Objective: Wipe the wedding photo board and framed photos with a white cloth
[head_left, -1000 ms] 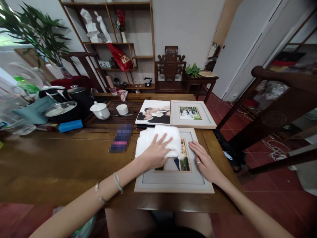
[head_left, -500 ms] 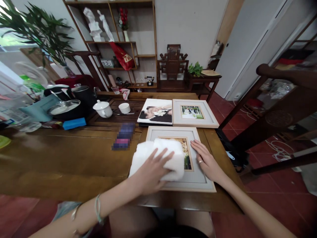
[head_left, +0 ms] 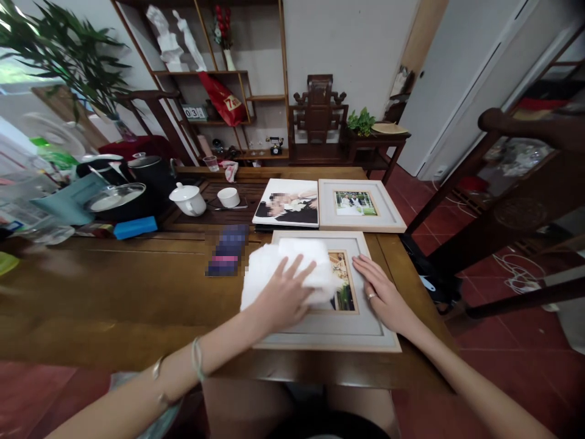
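Note:
A light wooden picture frame (head_left: 381, 335) with a grey mat lies flat near the table's front edge. A folded white cloth (head_left: 262, 274) covers its left part and some of the photo (head_left: 343, 283) inside. My left hand (head_left: 286, 292) holds the cloth from above, its fingers spread over the fabric and pressing it to the frame. Flat on the frame's right side rests my right hand (head_left: 381, 292), fingers stretched out and a ring on one of them; it grips nothing.
Behind lie a second framed photo (head_left: 393, 213) and a photo album (head_left: 260, 213). To the left are a blurred dark-blue item (head_left: 228, 247), a blue block (head_left: 136, 228), a white lidded cup (head_left: 188, 201), a small white bowl (head_left: 228, 197) and dark pots (head_left: 153, 174). A wooden chair (head_left: 516, 207) stands right.
My left hand and the white cloth have slid a little away from me across the frame. My right hand stays on the frame's right side.

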`<state>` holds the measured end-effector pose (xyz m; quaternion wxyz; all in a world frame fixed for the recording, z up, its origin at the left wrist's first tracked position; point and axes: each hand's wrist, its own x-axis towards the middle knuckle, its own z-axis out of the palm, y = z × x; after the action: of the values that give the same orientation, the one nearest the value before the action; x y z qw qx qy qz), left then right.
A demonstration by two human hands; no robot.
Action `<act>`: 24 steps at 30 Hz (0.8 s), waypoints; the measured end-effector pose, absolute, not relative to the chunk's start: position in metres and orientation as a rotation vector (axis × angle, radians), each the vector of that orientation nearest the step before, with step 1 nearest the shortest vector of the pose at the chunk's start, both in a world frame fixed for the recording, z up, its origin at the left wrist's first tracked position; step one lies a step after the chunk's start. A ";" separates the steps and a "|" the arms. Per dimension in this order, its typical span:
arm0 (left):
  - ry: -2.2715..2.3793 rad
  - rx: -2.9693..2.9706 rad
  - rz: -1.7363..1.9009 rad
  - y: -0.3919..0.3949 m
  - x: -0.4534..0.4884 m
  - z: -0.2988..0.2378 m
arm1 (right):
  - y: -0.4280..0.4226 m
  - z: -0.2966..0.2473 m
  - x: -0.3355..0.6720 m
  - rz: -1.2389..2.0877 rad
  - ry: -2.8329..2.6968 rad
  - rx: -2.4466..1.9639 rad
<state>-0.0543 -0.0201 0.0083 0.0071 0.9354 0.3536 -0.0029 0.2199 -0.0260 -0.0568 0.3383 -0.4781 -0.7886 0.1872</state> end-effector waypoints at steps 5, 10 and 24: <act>1.006 2.831 -0.020 -0.098 -0.052 0.022 | -0.026 -0.059 0.220 0.463 -2.058 -1.239; 0.913 2.832 -0.025 -0.104 -0.043 0.026 | -0.025 -0.061 0.222 0.454 -2.063 -1.220; 1.230 3.125 0.074 0.033 0.000 -0.006 | -0.025 -0.061 0.220 0.456 -2.059 -1.218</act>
<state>0.0001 0.0326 -0.0060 -0.1083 0.9248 0.3639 0.0219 0.2197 -0.0247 -0.0606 0.3459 -0.4693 -0.7932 0.1759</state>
